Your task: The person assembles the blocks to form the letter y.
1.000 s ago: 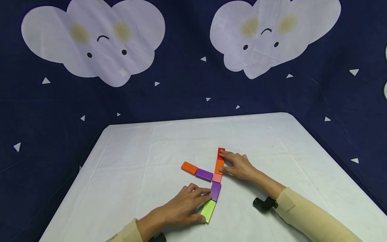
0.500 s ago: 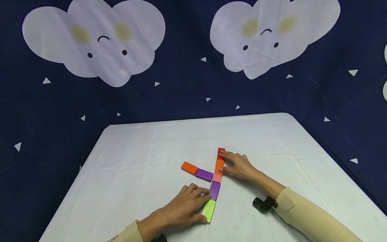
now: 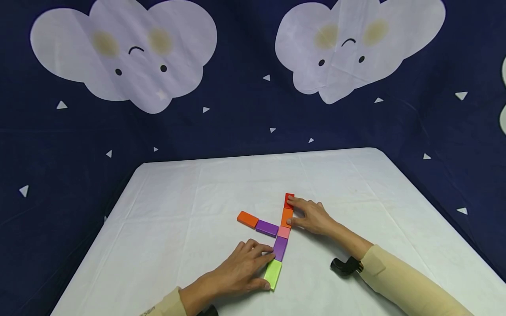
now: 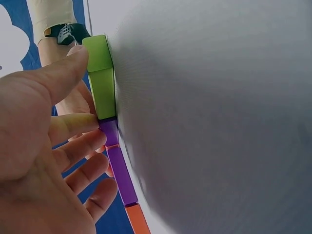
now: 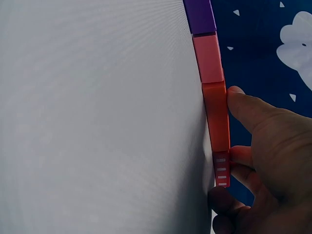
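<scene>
In the head view, flat coloured blocks lie in a branching line. My left hand [image 3: 245,270] lies along the left side of the lime green block [image 3: 273,275], thumb at its near end. Its fingertips touch the near purple block [image 3: 280,249], which sits against the small pink block [image 3: 283,232]. My right hand [image 3: 314,217] touches the far part of the line: thumb on the upright row's orange block [image 3: 287,215], forefinger on the red block [image 3: 288,200]. White stripes show on the red block's side [image 5: 221,169] in the right wrist view.
Another purple block [image 3: 266,228] and an orange block [image 3: 247,219] branch off leftward from the pink one. Everything lies on a white cloth-covered table [image 3: 166,206]. Behind it hangs a dark blue curtain [image 3: 237,131] with clouds. A black wrist camera [image 3: 345,266] sits at the right cuff.
My left fingers have nudged the near purple block slightly left and away from me, up to the pink one. The green block has straightened a little. The right hand has stayed put.
</scene>
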Available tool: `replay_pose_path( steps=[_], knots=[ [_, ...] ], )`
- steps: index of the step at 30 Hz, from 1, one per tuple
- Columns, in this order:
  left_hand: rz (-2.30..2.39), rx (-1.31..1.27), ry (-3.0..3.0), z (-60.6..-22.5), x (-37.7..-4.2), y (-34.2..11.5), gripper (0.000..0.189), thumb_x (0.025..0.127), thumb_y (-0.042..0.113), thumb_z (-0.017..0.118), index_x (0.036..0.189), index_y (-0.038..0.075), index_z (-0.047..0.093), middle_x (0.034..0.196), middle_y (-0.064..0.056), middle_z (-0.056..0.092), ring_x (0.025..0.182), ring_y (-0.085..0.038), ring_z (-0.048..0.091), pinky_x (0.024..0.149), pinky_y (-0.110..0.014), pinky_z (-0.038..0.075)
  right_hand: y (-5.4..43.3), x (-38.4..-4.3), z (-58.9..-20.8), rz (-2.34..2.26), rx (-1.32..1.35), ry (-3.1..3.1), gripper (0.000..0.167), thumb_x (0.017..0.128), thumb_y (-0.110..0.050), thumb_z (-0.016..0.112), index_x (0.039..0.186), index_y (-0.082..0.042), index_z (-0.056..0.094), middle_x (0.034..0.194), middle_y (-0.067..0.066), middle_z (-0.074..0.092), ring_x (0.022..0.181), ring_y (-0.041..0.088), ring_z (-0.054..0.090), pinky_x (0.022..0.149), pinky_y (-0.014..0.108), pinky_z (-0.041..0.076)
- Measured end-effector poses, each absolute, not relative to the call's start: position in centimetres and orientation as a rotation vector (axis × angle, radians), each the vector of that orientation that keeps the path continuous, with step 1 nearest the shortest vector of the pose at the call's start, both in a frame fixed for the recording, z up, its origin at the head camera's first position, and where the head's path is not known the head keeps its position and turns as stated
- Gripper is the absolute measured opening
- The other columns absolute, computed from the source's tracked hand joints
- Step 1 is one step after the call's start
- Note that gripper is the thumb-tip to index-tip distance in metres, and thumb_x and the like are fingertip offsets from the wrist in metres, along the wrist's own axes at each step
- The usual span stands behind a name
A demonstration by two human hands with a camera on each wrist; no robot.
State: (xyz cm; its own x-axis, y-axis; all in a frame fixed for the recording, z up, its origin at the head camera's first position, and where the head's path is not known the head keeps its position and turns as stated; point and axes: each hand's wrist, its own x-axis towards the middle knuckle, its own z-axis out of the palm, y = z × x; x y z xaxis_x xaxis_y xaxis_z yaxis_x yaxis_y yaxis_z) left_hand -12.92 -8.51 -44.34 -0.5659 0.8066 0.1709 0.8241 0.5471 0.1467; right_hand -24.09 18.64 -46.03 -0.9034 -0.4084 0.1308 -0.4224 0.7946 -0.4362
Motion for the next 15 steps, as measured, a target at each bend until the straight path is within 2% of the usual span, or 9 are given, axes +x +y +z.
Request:
replay_pose_path(
  steps=[10,15],
  knots=[
    [-0.327,-1.431,-2.706,-44.42,-12.86,-8.66,0.064,0.087,0.055,0.054,0.136,0.014,0.050,0.134,0.002,0.049,0.116,-0.013,0.041,0.088,-0.029,0.036,18.70,-24.07,-46.08,0.730,0.683,-2.947,0.063,0.080,-0.042,0.069,0.135,-0.015,0.053,0.139,0.011,0.052,0.118,0.033,0.053,0.076,0.031,0.029],
    [-0.352,-1.436,-2.700,-44.21,-12.71,-8.67,0.053,0.087,0.050,0.059,0.131,0.021,0.055,0.130,0.005,0.049,0.113,-0.012,0.040,0.089,-0.030,0.035,18.72,-24.07,-46.05,0.732,0.684,-2.949,0.063,0.080,-0.042,0.069,0.135,-0.015,0.052,0.140,0.011,0.052,0.119,0.033,0.053,0.076,0.032,0.029]
  ],
)
